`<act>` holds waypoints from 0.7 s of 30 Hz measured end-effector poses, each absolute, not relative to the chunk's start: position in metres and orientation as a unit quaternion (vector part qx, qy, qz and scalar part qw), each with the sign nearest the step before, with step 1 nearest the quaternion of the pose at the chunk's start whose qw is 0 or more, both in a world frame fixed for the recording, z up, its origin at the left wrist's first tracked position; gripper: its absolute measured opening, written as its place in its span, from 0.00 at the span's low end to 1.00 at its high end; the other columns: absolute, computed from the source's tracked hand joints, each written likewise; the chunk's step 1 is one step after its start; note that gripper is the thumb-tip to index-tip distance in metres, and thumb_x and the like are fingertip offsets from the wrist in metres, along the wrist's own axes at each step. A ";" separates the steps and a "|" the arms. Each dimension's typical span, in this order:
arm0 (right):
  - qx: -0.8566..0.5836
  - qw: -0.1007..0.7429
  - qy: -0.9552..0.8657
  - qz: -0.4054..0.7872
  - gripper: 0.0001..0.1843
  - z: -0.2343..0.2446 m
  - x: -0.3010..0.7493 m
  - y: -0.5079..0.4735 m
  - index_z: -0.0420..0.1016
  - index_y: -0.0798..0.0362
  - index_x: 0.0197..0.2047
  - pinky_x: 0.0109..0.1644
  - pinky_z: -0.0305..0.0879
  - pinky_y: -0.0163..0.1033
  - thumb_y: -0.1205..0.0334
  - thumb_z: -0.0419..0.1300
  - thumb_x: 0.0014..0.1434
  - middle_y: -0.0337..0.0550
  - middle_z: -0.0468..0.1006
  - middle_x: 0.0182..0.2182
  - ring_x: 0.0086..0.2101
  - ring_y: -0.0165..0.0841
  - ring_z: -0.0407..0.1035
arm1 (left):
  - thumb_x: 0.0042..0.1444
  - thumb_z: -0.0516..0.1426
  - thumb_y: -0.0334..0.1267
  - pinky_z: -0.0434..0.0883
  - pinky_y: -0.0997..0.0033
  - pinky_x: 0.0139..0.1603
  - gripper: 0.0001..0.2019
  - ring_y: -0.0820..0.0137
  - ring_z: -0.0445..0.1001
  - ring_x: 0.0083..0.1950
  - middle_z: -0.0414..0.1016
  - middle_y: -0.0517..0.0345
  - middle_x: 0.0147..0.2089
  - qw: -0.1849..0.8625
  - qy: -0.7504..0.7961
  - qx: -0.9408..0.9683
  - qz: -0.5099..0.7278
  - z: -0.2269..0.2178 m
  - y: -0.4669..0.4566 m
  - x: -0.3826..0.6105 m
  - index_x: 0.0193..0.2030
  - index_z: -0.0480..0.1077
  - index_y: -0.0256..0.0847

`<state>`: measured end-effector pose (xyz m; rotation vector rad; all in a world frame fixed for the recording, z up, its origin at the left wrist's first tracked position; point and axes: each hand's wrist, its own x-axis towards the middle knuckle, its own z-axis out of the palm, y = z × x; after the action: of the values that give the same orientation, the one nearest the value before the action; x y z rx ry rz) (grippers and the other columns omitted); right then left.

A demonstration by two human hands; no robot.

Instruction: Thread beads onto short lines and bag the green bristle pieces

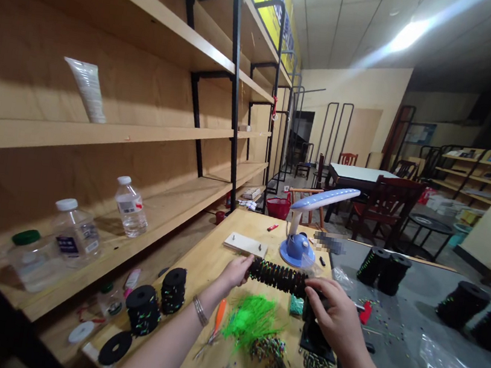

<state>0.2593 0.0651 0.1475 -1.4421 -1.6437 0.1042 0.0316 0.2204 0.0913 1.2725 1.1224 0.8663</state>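
Wooden table [207, 264], blue lamp [297, 250], pale board [246, 245], bright green strands [251, 320], orange-handled tool [220, 313]

Wooden shelves [165, 132] at left; beyond — dark red chairs [382, 200] by a pale-topped table [361, 173]; bright ceiling light [409, 36]

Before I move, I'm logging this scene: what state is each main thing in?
Black roll: sideways
Left hand: holding the roll's end
Right hand: touching the roll's other end
Lamp: upright, lighting unclear
Ceiling light: on
White-capped bottles: upright, capped
Green-lidded jar: upright, lid on
Tube: standing
Green strands: loose heap
Orange-handled tool: lying flat
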 end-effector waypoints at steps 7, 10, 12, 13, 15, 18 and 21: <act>-0.562 0.481 -0.672 0.040 0.14 0.121 0.250 0.029 0.77 0.50 0.37 0.43 0.71 0.42 0.54 0.53 0.66 0.49 0.80 0.36 0.39 0.39 0.74 | 0.49 0.61 0.59 0.49 0.78 0.21 0.22 0.79 0.59 0.19 0.62 0.69 0.22 0.575 0.479 0.556 0.361 0.098 0.218 0.028 0.31 0.63 0.41; -0.535 0.437 -0.722 0.043 0.10 0.085 0.225 0.013 0.75 0.49 0.40 0.39 0.71 0.39 0.59 0.52 0.67 0.46 0.79 0.35 0.37 0.37 0.74 | 0.51 0.59 0.62 0.48 0.76 0.20 0.24 0.78 0.57 0.18 0.60 0.68 0.19 0.574 0.489 0.556 0.349 0.096 0.220 0.029 0.28 0.62 0.41; -0.510 0.397 -0.762 0.040 0.09 0.055 0.201 0.008 0.73 0.49 0.45 0.42 0.72 0.38 0.65 0.53 0.64 0.45 0.80 0.37 0.39 0.36 0.74 | 0.51 0.58 0.62 0.48 0.77 0.20 0.24 0.78 0.59 0.19 0.62 0.67 0.21 0.573 0.489 0.553 0.354 0.095 0.221 0.030 0.30 0.63 0.41; -0.490 0.380 -0.784 0.029 0.12 0.038 0.188 0.009 0.72 0.48 0.48 0.44 0.72 0.38 0.67 0.54 0.62 0.44 0.80 0.40 0.41 0.36 0.74 | 0.51 0.59 0.61 0.50 0.77 0.21 0.24 0.79 0.60 0.20 0.63 0.67 0.23 0.574 0.486 0.553 0.358 0.095 0.221 0.030 0.31 0.63 0.41; -0.442 0.376 -0.814 -0.029 0.19 0.004 0.160 0.014 0.70 0.48 0.52 0.49 0.72 0.41 0.67 0.59 0.57 0.44 0.81 0.43 0.42 0.39 0.75 | 0.51 0.60 0.60 0.52 0.79 0.21 0.23 0.79 0.61 0.20 0.64 0.67 0.24 0.578 0.477 0.554 0.361 0.094 0.222 0.030 0.32 0.63 0.41; -0.417 0.355 -0.823 -0.150 0.21 -0.043 0.124 0.031 0.69 0.47 0.53 0.43 0.74 0.42 0.66 0.62 0.56 0.44 0.82 0.43 0.39 0.40 0.75 | 0.51 0.59 0.61 0.49 0.78 0.20 0.24 0.80 0.59 0.18 0.60 0.69 0.20 0.584 0.477 0.556 0.351 0.093 0.223 0.031 0.29 0.62 0.41; -0.441 0.357 -0.798 -0.203 0.16 -0.072 0.101 0.044 0.70 0.49 0.51 0.37 0.73 0.44 0.63 0.61 0.58 0.46 0.82 0.40 0.38 0.44 0.75 | 0.54 0.55 0.64 0.45 0.78 0.19 0.25 0.79 0.57 0.16 0.59 0.69 0.18 0.585 0.484 0.552 0.344 0.090 0.226 0.032 0.29 0.62 0.41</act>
<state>0.1013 0.0438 -0.0721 -1.1380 -2.0594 -0.5240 0.0321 0.2260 0.0898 1.2884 1.1293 0.8029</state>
